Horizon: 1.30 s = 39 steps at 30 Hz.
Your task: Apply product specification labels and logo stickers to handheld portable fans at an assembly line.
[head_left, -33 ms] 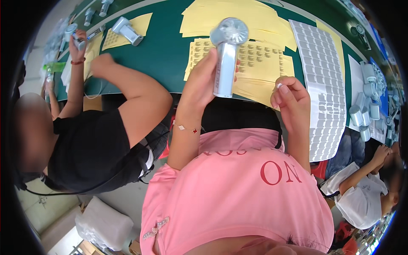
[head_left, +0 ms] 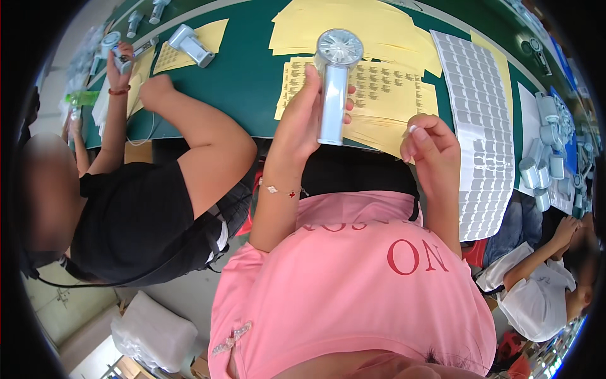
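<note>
My left hand (head_left: 302,123) is shut on a small white hand-held fan (head_left: 333,85), held upright above the table edge with its round head at the top. My right hand (head_left: 430,148) hovers to the right of the fan, apart from it, with thumb and fingertips pinched together; I cannot make out anything between them. Beneath both hands a yellow sheet of small stickers (head_left: 386,88) lies on the green table (head_left: 246,76).
A long grey sticker sheet (head_left: 481,114) hangs over the table edge on my right, with several white fans (head_left: 541,165) beyond it. A person in black (head_left: 136,215) on my left handles a fan (head_left: 117,54). Another fan (head_left: 189,44) lies on yellow paper.
</note>
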### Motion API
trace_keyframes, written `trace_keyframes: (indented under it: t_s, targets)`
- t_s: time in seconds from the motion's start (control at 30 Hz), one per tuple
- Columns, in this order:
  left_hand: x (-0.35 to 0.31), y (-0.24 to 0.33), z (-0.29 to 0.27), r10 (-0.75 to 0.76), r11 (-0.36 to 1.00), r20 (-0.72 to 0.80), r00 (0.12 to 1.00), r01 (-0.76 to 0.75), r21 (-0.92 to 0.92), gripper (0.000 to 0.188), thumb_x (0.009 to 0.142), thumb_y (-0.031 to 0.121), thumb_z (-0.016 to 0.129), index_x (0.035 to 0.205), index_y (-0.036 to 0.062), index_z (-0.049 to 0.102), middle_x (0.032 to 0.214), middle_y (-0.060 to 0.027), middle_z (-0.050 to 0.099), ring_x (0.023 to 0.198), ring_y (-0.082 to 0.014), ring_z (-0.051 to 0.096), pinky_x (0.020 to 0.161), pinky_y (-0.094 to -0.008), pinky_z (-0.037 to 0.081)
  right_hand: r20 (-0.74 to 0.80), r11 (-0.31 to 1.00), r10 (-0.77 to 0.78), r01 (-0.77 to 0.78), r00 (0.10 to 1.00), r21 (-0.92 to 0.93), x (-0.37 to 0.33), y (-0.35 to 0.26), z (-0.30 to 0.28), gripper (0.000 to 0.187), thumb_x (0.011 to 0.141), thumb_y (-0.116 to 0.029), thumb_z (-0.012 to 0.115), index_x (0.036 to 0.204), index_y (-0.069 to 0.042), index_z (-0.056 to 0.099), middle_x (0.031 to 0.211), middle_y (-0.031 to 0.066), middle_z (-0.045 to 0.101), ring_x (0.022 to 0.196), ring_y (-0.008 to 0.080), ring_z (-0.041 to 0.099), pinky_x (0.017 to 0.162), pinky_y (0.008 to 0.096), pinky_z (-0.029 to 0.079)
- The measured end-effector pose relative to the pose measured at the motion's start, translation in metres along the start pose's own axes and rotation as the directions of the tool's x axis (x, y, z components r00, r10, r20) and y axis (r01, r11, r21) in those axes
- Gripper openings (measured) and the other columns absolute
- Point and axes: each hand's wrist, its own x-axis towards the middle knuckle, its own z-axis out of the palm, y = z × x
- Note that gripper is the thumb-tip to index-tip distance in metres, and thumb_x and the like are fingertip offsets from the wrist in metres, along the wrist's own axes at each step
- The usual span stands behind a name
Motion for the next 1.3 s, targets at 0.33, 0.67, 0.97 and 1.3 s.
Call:
trace_keyframes:
  t_s: [0.33, 0.67, 0.97, 1.3]
  targets:
    - [0.002, -0.011, 0.007, 0.085, 0.995, -0.042, 0.996, -0.086, -0.042, 0.060, 0.089, 0.052, 0.041, 0.108, -0.0043, 0.049, 0.085, -0.0098, 0.057, 0.077, -0.0169, 0.056, 0.067, -0.0317, 0.050, 0.153, 0.986, 0.050, -0.025, 0.987, -0.162, -0.003, 0.008, 0.036, 0.008, 0.083, -0.002, 0.059, 0.088, 0.003, 0.056, 0.084, 0.0051, 0.056, 0.070, 0.0112, 0.056, 0.065, 0.0218, 0.047]
    - [-0.009, -0.012, 0.027, 0.111, 0.994, 0.021, 0.994, -0.111, -0.004, 0.059, 0.094, 0.047, 0.031, 0.114, -0.0060, 0.046, 0.086, -0.0091, 0.053, 0.072, -0.0142, 0.049, 0.064, -0.0248, 0.045, 0.192, 0.985, 0.112, -0.083, 0.975, -0.153, 0.000, 0.008, 0.049, 0.009, 0.083, -0.002, 0.059, 0.089, 0.003, 0.055, 0.085, 0.0059, 0.057, 0.073, 0.0107, 0.055, 0.065, 0.0215, 0.048]
    - [-0.009, -0.013, 0.026, 0.126, 0.992, 0.003, 0.992, -0.126, 0.028, 0.057, 0.093, 0.047, 0.032, 0.114, -0.0027, 0.049, 0.091, -0.0099, 0.056, 0.072, -0.0129, 0.053, 0.063, -0.0250, 0.047, 0.179, 0.972, 0.133, -0.093, 0.975, -0.216, 0.000, 0.004, 0.052, 0.009, 0.083, -0.003, 0.060, 0.087, 0.003, 0.055, 0.084, 0.0051, 0.057, 0.071, 0.0098, 0.055, 0.063, 0.0215, 0.048]
    - [-0.010, -0.014, 0.023, 0.105, 0.994, 0.030, 0.994, -0.106, 0.023, 0.055, 0.095, 0.045, 0.029, 0.118, -0.0018, 0.046, 0.104, -0.0128, 0.056, 0.077, -0.0136, 0.052, 0.069, -0.0258, 0.047, 0.160, 0.967, 0.148, -0.109, 0.976, -0.229, -0.001, 0.002, 0.054, 0.008, 0.082, -0.002, 0.060, 0.086, 0.004, 0.055, 0.082, 0.0054, 0.057, 0.072, 0.0094, 0.056, 0.062, 0.0214, 0.050]
